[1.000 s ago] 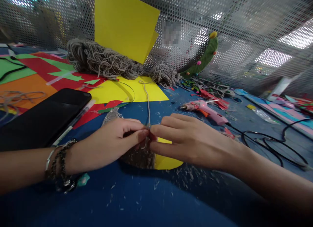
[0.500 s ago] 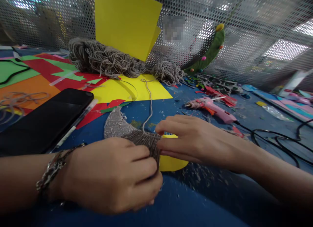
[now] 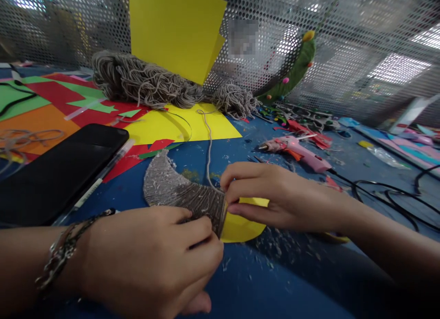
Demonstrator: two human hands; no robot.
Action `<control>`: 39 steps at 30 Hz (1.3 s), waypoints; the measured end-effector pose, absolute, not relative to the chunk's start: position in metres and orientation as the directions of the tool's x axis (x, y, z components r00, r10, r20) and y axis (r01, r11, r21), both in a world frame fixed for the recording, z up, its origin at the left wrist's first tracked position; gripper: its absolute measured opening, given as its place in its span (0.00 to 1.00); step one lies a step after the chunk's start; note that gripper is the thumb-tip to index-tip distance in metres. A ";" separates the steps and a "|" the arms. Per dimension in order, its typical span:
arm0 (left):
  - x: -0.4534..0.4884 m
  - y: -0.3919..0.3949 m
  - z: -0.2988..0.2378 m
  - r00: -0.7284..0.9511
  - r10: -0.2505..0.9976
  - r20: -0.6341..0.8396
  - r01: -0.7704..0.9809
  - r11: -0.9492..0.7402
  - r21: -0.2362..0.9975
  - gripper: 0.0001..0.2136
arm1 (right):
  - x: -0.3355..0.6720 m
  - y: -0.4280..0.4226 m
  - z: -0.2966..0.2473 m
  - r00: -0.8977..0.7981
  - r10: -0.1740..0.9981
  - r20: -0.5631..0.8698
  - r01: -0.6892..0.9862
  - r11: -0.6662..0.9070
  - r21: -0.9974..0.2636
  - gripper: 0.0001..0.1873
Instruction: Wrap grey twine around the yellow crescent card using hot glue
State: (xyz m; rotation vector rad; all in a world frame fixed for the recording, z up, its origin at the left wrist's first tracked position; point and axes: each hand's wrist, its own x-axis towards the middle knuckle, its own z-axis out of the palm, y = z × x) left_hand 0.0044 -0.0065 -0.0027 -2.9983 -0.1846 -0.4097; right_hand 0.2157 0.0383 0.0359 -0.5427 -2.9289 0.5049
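A crescent of yellow card [image 3: 242,227] lies before me, its left part wound closely with grey yarn [image 3: 185,190]. My left hand [image 3: 151,255] has its fingers curled over the lower edge of the wrapped part, the thumb tucked below; its fingertips are partly hidden. At the border between wound yarn and bare yellow, my right hand [image 3: 268,195] pinches the yarn strand [image 3: 209,154] against the crescent. That strand runs back across the table towards the yarn heap [image 3: 235,101]. The crescent's right end is covered by my right hand and forearm.
A large yarn skein [image 3: 144,80] and a standing yellow sheet [image 3: 175,32] are at the back. A pink glue gun [image 3: 299,154] with a black cord lies right. On the left are a black phone [image 3: 68,167], a pen [image 3: 92,190] and coloured paper scraps [image 3: 55,90].
My left hand has slid slightly down and left, showing more of the wound yarn. The right fingers have closed in on the strand, which now runs straighter.
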 end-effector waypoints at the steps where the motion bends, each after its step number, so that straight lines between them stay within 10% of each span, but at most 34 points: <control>1: 0.004 -0.006 -0.003 0.956 0.106 0.273 0.135 -0.987 -0.091 0.12 | 0.216 0.040 0.036 -0.925 0.374 0.073 0.324 0.872 -0.366 0.09; 10: 0.007 -0.006 -0.001 0.944 0.147 0.296 0.161 -0.987 -0.023 0.10 | 0.228 0.055 0.027 -0.889 0.445 0.105 0.329 0.782 -0.529 0.10; 39: 0.000 0.003 -0.007 0.911 0.175 0.374 0.149 -0.984 0.099 0.16 | 0.231 0.072 0.003 -0.808 0.589 -0.007 0.545 0.743 -0.388 0.13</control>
